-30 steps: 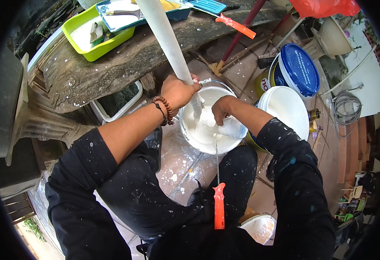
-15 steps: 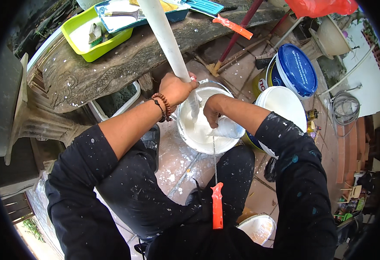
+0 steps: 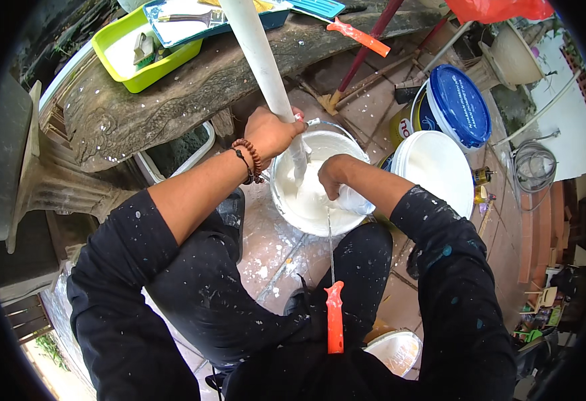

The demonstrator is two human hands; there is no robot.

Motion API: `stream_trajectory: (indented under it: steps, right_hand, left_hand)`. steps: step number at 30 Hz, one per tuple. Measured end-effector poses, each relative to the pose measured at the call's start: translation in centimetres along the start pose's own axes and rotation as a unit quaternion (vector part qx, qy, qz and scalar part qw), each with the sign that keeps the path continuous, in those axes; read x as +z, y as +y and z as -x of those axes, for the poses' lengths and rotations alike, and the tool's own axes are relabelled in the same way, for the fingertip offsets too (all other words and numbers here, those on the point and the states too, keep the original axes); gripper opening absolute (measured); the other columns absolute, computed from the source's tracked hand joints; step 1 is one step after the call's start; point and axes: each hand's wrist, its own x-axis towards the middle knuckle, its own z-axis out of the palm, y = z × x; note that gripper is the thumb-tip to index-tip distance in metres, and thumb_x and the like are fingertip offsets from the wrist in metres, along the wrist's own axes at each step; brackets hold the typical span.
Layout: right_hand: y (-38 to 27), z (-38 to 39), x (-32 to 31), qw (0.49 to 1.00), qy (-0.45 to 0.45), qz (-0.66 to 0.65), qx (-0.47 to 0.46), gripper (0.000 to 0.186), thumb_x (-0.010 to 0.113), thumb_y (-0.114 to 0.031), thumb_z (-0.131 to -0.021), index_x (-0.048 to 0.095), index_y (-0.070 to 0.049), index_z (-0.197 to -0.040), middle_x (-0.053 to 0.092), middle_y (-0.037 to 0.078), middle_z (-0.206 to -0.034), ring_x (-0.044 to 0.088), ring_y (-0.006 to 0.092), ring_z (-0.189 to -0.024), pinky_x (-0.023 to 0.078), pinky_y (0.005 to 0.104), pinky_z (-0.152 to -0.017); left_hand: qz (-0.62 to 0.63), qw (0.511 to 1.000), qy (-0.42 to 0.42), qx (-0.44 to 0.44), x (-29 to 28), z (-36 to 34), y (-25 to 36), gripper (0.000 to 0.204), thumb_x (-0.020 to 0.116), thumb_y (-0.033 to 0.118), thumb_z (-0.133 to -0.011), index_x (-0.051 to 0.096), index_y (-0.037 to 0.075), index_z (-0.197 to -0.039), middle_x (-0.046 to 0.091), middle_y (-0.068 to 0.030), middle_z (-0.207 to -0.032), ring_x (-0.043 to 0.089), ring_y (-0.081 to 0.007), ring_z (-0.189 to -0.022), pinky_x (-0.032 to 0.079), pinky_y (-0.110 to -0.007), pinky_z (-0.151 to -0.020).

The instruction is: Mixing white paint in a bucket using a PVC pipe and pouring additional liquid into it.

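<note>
A white bucket (image 3: 281,200) of white, runny paint (image 3: 312,200) stands on the floor between my legs. My left hand (image 3: 271,134) is wrapped round a long white pipe (image 3: 258,57), whose paint-coated lower end dips into the paint. Inside the bucket, near its right side, my right hand (image 3: 333,175) grips a translucent plastic cup (image 3: 356,201) lying tilted; my fingers and wrist hide part of it. A paint roller frame with an orange handle (image 3: 334,317) extends from the bucket's near rim toward me, its thin metal rod (image 3: 331,247) crossing the rim.
A rough wooden bench (image 3: 206,83) carries a lime-green tray (image 3: 136,83), a blue paint tray and another orange-handled roller (image 3: 360,38). At right stand an open white bucket (image 3: 436,170) and a blue-lidded pail (image 3: 460,107). A white lid-like piece (image 3: 394,353) lies beside my leg.
My right hand and the cup have shifted slightly right and down within the bucket. My left hand keeps its grip on the pipe, which has barely moved.
</note>
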Motion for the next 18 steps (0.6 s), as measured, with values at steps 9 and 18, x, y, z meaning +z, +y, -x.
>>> stream_trajectory:
  steps: [9,18]
  right_hand:
    - [-0.5,0.9,0.4,0.997,0.042,-0.062,-0.024,0.054,0.087,-0.032,-0.071,0.081,-0.001,-0.114,0.079,0.017,-0.115,0.075,0.0316,-0.100,0.059,0.0456,-0.087]
    - [-0.1,1.2,1.0,0.993,0.072,-0.088,-0.024,0.050,0.086,-0.034,-0.071,0.083,-0.001,-0.108,0.080,0.017,-0.109,0.076,0.0314,-0.094,0.059,0.0454,-0.082]
  left_hand:
    - [-0.017,1.000,0.000,-0.003,-0.2,0.1,0.0,0.022,0.084,0.017,-0.087,0.079,0.002,-0.103,0.079,-0.0107,-0.099,0.074,-0.0189,-0.090,0.057,-0.034,-0.085]
    - [0.008,1.000,0.011,-0.019,-0.3,-0.2,-0.2,0.022,0.084,0.014,-0.087,0.078,0.002,-0.104,0.079,-0.0103,-0.100,0.075,-0.0191,-0.093,0.058,-0.034,-0.086]
